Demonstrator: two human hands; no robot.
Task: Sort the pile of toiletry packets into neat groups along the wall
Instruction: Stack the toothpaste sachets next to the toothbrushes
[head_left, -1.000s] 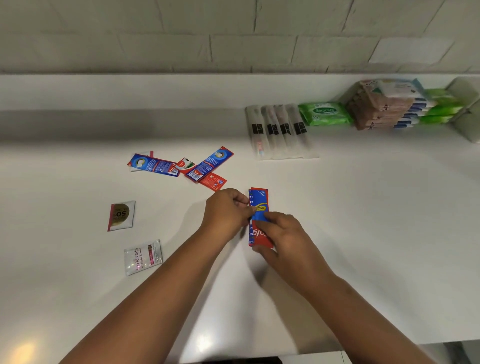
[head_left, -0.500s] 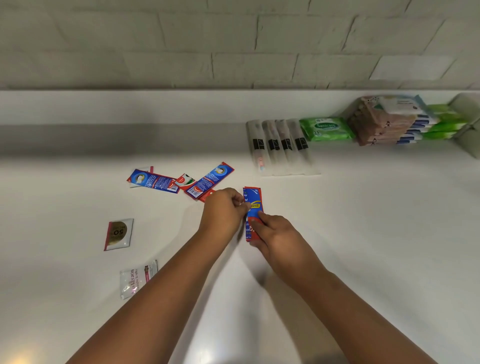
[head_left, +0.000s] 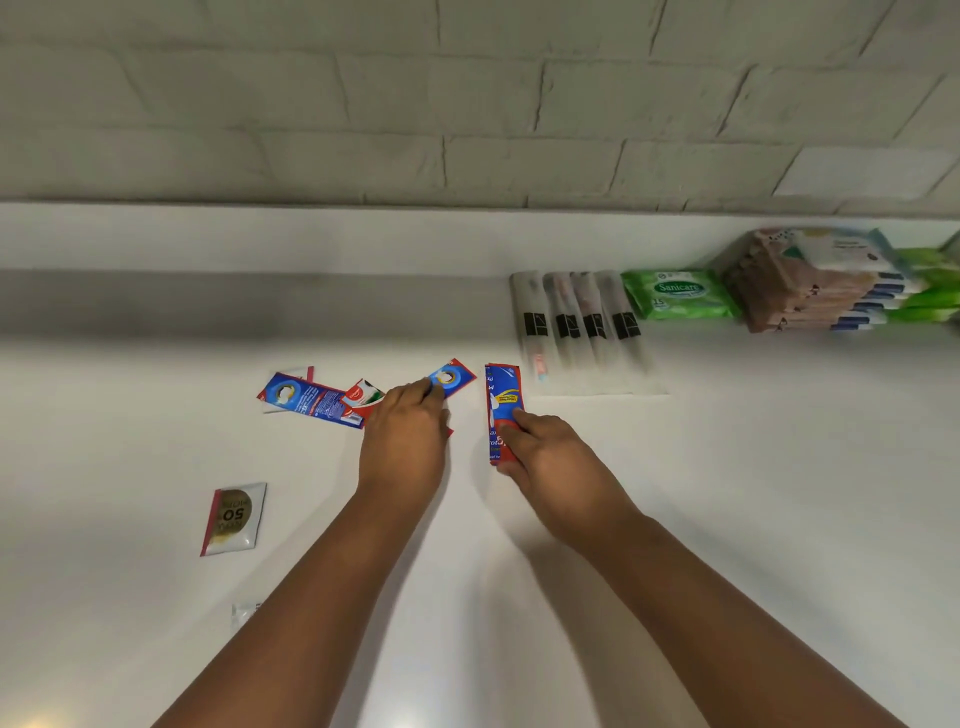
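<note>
On the white worktop (head_left: 727, 493), a stack of wipe packs (head_left: 810, 283) and four clear sleeves (head_left: 576, 327) sit in a row by the wall. Your right hand (head_left: 550, 457) pinches a bunch of red and blue toothpaste packets (head_left: 501, 400). Your left hand (head_left: 405, 441) reaches onto another blue packet (head_left: 451, 376) in the small pile, but you can't tell if its grip has closed.

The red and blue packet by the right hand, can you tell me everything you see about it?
The packet is a long, narrow sachet, red at its edges and near end, blue in the middle with a yellow label and white lettering. It looks like glossy plastic. It lies lengthwise on the white counter, pointing toward the wall. The right hand holds its near end. It may be more than one stacked; I can't tell.
</note>
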